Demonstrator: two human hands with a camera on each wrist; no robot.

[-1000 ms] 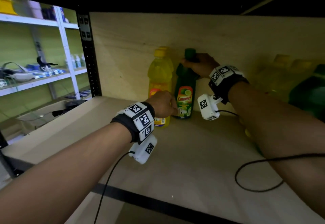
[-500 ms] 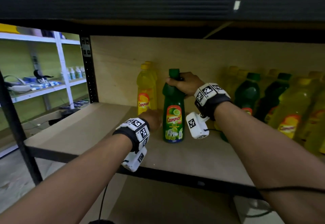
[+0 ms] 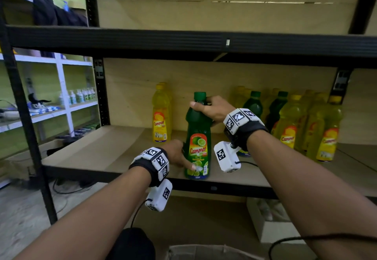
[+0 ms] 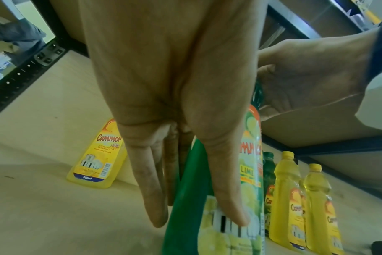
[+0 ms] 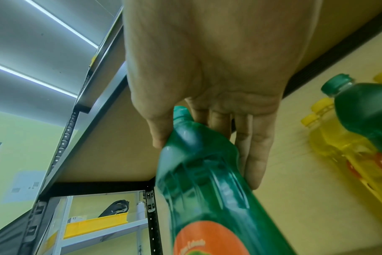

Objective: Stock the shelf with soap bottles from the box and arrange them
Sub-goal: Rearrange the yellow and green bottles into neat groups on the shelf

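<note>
A green lime soap bottle [image 3: 196, 153] stands upright near the front edge of the wooden shelf [image 3: 114, 147]. My right hand [image 3: 201, 104] grips its neck just below the green cap; the right wrist view shows thumb and fingers of that hand [image 5: 205, 160] round the neck of the bottle [image 5: 207, 189]. My left hand [image 3: 183, 157] holds the lower body, thumb on the front label and fingers behind. In the left wrist view this hand [image 4: 196, 219] has the bottle [image 4: 190, 198] between thumb and fingers. A yellow lemon bottle [image 3: 161, 121] stands at the back left.
Several yellow and green bottles [image 3: 289, 123] fill the shelf's right side. A black shelf beam [image 3: 183, 39] runs overhead and a black upright [image 3: 26, 116] stands at the left. A cardboard box [image 3: 204, 251] lies on the floor below, with a white box [image 3: 271, 225] under the shelf.
The green bottle has come from the back of the shelf, beside the yellow one, to the front edge, both hands still on it. The head view has pulled back and up.
</note>
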